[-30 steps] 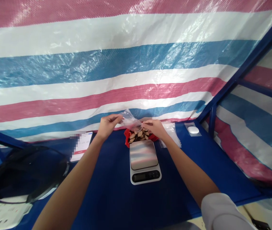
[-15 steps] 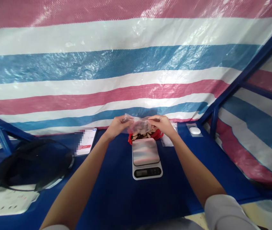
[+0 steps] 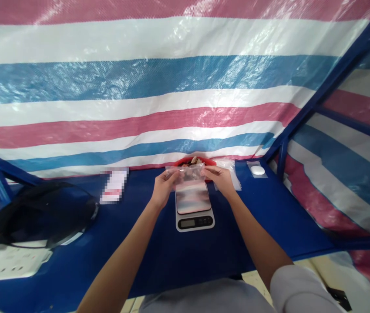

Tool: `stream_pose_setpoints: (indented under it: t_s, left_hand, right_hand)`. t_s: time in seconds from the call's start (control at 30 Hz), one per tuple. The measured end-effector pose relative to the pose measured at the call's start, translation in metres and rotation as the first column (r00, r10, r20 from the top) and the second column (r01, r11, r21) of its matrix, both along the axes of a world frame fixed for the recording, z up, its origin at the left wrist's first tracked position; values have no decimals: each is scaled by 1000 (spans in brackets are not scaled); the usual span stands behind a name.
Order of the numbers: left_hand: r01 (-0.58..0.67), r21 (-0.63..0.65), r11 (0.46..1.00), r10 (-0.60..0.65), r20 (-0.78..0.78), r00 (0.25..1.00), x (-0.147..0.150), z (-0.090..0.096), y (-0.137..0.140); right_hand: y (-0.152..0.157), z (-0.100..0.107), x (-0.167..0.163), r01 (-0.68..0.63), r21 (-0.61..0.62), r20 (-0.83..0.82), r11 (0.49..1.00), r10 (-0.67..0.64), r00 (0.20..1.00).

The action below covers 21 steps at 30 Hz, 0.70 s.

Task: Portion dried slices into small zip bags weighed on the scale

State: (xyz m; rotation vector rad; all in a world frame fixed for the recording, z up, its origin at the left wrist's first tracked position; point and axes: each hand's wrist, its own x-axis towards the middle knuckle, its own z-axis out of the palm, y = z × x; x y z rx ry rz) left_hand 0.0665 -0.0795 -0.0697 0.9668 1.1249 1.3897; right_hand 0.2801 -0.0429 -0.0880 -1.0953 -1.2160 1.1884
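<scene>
A clear plastic bag (image 3: 190,174) is stretched between my two hands, above the back part of a digital kitchen scale (image 3: 194,198). My left hand (image 3: 165,184) pinches the bag's left side between thumb and fingers. On the other side my right hand (image 3: 219,177) grips its right edge the same way. Through the film I make out the scale's shiny plate. Behind the bag lies a red container (image 3: 208,161) with brownish pieces (image 3: 194,161) in it, partly hidden by the bag and hands.
To the right lie more clear bags (image 3: 233,174) and a white rounded object (image 3: 257,170) on a small clear packet. A blurred-out phone-like item (image 3: 115,186), a black round mesh item (image 3: 41,213) and a white power strip (image 3: 11,263) are on the left. Striped sheeting rises behind.
Both hands have brought the bag down and nearer, from over the red container to over the back of the scale. The camera view has shifted slightly.
</scene>
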Motion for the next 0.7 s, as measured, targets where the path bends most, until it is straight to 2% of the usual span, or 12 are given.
stream_pose_setpoints:
  t_s: [0.13,0.23,0.37,0.43,0.5,0.57,0.63,0.7]
  left_hand:
    - [-31,-30,999,33,75,997,9,-10,-7]
    - [-7,-50,999,9,46,999,5,-11,-10]
    - [113,1,994,-112,-96,989,-11,1,-7]
    - [177,33,984,-165,-232,959,-17,14,0]
    - [286,43,957,-238,-443,864,-17,28,8]
    - [420,28,907,-307,-638,706,-12,40,16]
    - [533,10,846,-347,-747,567,-5,48,23]
    - [597,19,802,-352,-792,498,1,50,28]
  right_hand:
    - [0,-2,6,-48,10,-23,999,48,999]
    - [0,-1,12,-49,0,-68,999,49,996]
    - [3,4,19,-88,61,9,994,88,996]
    - [5,5,20,-134,93,79,987,127,989]
    - [7,7,19,-156,117,130,981,141,981]
    - [8,9,16,-172,141,176,975,146,974]
    - [8,11,13,-196,157,223,968,159,962]
    - [5,14,13,-227,158,254,961,182,950]
